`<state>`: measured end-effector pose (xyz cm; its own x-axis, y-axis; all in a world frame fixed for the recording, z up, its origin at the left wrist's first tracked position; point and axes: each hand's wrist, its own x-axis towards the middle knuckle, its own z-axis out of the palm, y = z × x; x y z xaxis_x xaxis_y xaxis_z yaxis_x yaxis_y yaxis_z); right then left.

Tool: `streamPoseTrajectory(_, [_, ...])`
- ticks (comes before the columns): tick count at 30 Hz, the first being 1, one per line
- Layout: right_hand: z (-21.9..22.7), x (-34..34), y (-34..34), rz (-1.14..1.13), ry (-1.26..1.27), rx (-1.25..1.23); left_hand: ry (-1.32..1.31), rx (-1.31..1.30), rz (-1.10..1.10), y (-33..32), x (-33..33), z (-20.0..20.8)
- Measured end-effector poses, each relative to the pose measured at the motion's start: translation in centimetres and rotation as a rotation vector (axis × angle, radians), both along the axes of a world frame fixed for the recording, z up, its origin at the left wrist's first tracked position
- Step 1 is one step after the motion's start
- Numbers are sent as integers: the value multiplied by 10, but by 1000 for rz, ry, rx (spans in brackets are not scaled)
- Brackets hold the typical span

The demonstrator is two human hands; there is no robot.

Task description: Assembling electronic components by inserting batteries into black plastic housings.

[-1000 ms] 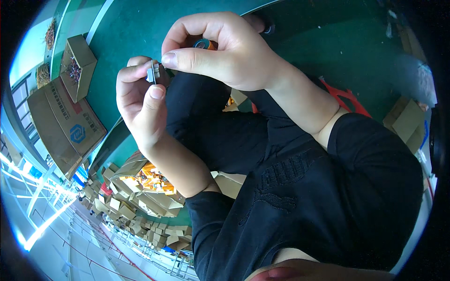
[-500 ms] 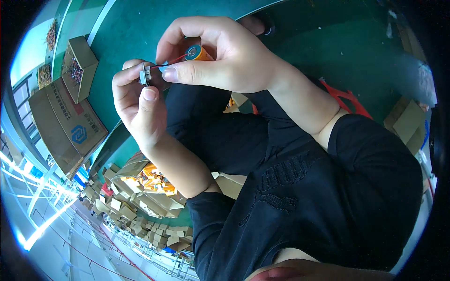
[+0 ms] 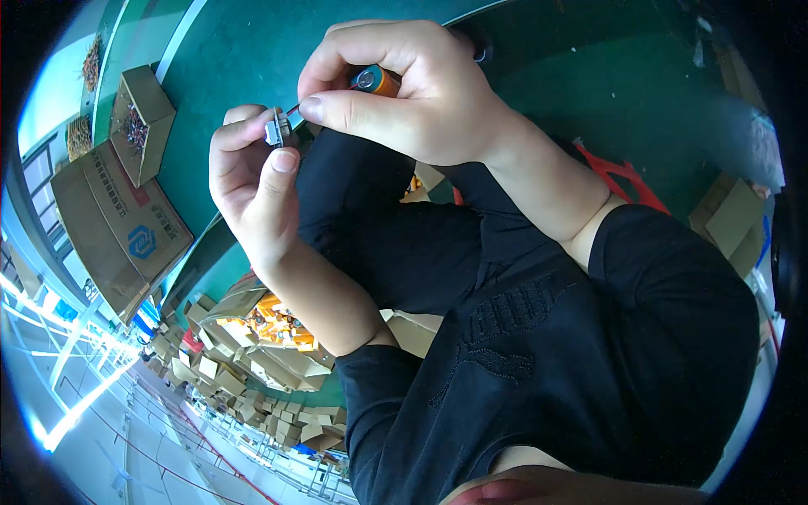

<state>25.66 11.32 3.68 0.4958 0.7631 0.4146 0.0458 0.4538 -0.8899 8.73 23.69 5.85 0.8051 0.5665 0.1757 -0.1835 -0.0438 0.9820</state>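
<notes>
My left hand (image 3: pixel 252 168) pinches a small part (image 3: pixel 277 129), with a pale block on a darker flat backing, between thumb and fingers. Just to its right, my right hand (image 3: pixel 404 93) has its thumb and forefinger pressed together at a thin red wire (image 3: pixel 293 109) that reaches toward this part. A cylindrical battery (image 3: pixel 375 80), orange with a dark green end, sits inside the right hand's curled fingers. Whether the wire's tip is seated in the part cannot be made out. Both hands are above my dark-trousered legs, over a green surface.
An open cardboard box (image 3: pixel 145 126) with small dark reddish items stands at the left, by a larger carton (image 3: pixel 122 227). Below my left forearm is a box of orange batteries (image 3: pixel 273 324). A red plastic piece (image 3: pixel 623 178) lies at the right. Many small boxes (image 3: pixel 252 408) are piled farther off.
My right hand has shifted slightly right and up, the battery with it. My left hand has moved a little right, and the small part is turned. Less wire shows between the hands.
</notes>
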Motion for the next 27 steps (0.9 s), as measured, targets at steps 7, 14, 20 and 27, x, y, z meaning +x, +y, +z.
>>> streamPoseTrajectory(7, [2, 0, -3, 63, 51, 6, -7, -24, -26, 0, 1, 0])
streamPoseTrajectory(14, [1, 3, -3, 107, 19, -45, 4, -28, 3, 0, 1, -1])
streamPoseTrajectory(20, [3, 1, -2, 128, 102, 44, -46, -82, -22, -3, 3, 0])
streamPoseTrajectory(27, [2, 0, -4, 103, 88, -31, -9, -59, -31, -2, 2, 2])
